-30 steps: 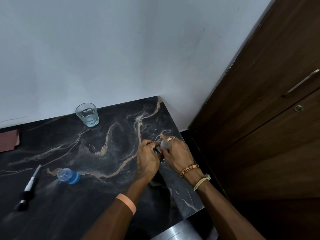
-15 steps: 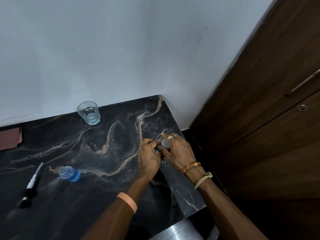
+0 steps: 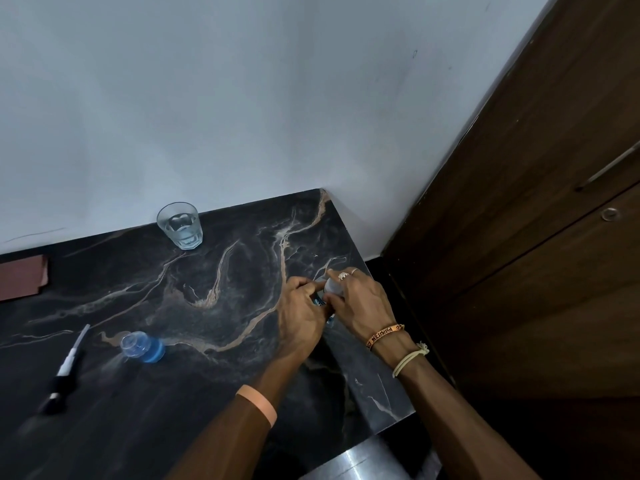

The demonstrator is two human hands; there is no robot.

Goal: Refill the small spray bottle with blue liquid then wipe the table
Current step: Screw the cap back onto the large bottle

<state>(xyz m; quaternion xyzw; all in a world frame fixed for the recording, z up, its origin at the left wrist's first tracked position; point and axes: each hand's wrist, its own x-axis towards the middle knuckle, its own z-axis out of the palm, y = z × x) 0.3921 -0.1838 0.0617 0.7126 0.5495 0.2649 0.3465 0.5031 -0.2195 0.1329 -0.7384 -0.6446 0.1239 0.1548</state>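
A small clear bottle (image 3: 143,348) with blue liquid in its base stands uncapped on the dark marble table (image 3: 207,393), at the left. Its black-and-white sprayer head (image 3: 65,370) with a dip tube lies flat further left. Near the table's right edge both my hands hold another container (image 3: 331,286); only its pale grey cap and bits of blue below show. My left hand (image 3: 301,317) curls round its body. My right hand (image 3: 360,303) grips the cap from the right. The rest of that container is hidden by my fingers.
A clear drinking glass (image 3: 180,225) with some water stands at the back by the white wall. A reddish-brown flat object (image 3: 20,277) lies at the far left edge. A dark wooden cupboard (image 3: 519,237) stands close to the table's right side. A shiny metal surface (image 3: 360,462) is below the front corner.
Both hands stay at the same spot on the capped container; only the fingers at the cap shift slightly. Nothing else on the table has moved.
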